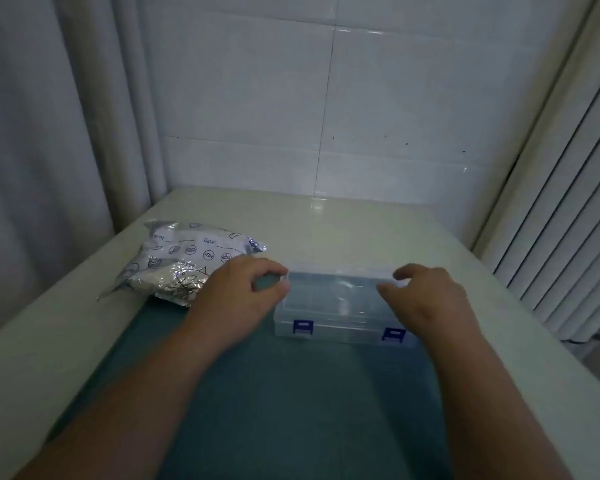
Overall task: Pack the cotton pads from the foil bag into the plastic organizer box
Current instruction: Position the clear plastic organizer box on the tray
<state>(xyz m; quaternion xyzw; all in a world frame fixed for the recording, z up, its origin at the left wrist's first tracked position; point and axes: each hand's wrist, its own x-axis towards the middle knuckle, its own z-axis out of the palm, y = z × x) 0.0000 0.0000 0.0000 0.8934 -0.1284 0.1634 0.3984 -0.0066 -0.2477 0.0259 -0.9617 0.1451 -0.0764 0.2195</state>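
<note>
The left hand and right hand pinch the far corners of the clear blue-clipped plastic box, maybe to open it.

The foil bag lies left of the organizer box on the table.

Clear box beside foil bag

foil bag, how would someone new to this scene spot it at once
On the pale table, look left near the curtain. The foil bag lies just beyond the left hand. It is crinkled silver with drawings, unlike the clear box.
</note>
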